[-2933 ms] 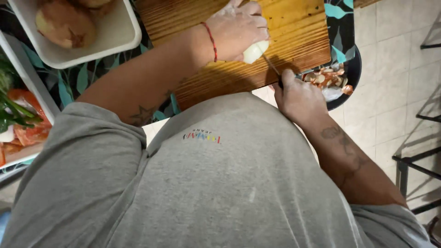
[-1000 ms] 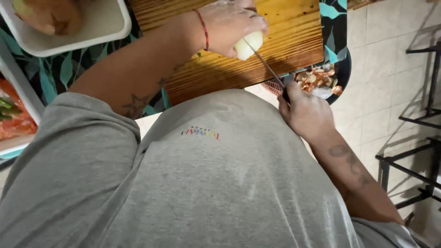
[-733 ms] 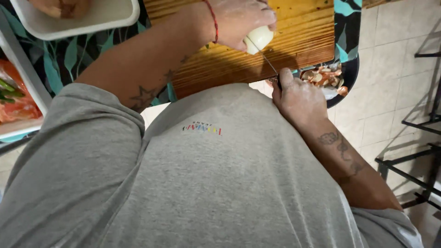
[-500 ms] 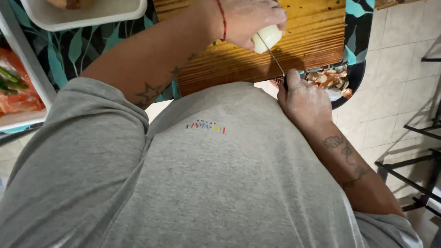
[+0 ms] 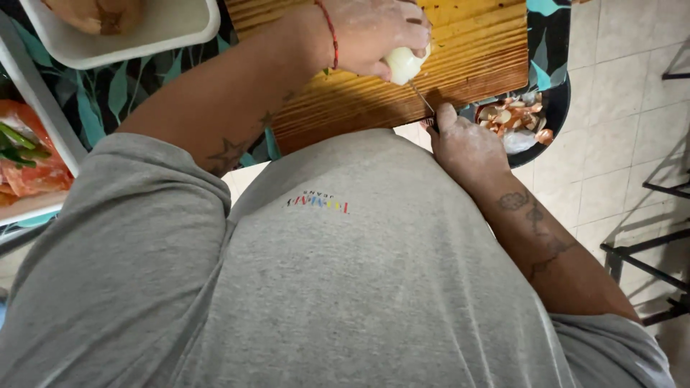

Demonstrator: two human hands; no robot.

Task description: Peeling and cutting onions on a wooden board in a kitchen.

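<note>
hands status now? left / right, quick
Left hand: closed on a pale peeled onion, held on the wooden cutting board.
Right hand: closed on a knife, blade at the onion.

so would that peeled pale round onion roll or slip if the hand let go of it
Probably. The peeled pale round onion looks rounded and smooth, so it may roll on the flat wooden cutting board. Its bare surface seems slick; the left hand grips it from above.
</note>
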